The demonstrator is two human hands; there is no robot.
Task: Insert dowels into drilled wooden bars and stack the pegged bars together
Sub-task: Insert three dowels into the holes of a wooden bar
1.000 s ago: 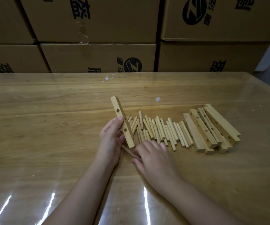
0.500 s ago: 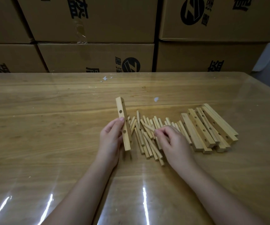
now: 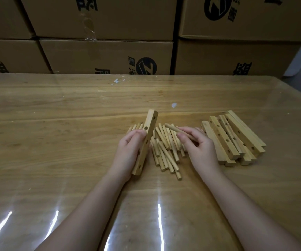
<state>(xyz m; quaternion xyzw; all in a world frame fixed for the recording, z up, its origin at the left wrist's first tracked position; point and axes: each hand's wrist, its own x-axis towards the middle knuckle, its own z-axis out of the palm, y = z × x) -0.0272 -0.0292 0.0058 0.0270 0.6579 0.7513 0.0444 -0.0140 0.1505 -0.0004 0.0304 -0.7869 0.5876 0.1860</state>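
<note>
A: Item one, the bar [image 3: 147, 140]. Location?

B: In the left hand [image 3: 128, 151], fingers and thumb wrapped round its middle. It stands on edge, tilted, far end up, drilled face turned to the right. Whether the near end touches the table [image 3: 55, 133] cannot be told. The holes that show look empty.

A: Item two, the dowel [image 3: 172, 128].

B: One piece, pinched between the thumb and fingers of the right hand [image 3: 200, 149], lifted above the loose dowels [image 3: 164, 153]. Its free end points up and left toward the bar, near it but apart.

A: Stock remaining?

B: The loose dowels lie in a rough row on the table between the two hands, a few also behind the bar. A pile of drilled bars [image 3: 224, 140] lies just right of the right hand, none pegged that I can see. Cardboard boxes [image 3: 106, 53] stand behind the table.

A: Step in hand?

B: By my reading, the first peg for this bar: picked up, not yet entered. The task looks near its start.

A: Next move calls for?

B: Bring the dowel's end square to one hole, likely an upper one, and push straight along the hole's axis while the left hand braces the bar against the push. Come in at a slant and the end will likely catch on the rim.
</note>
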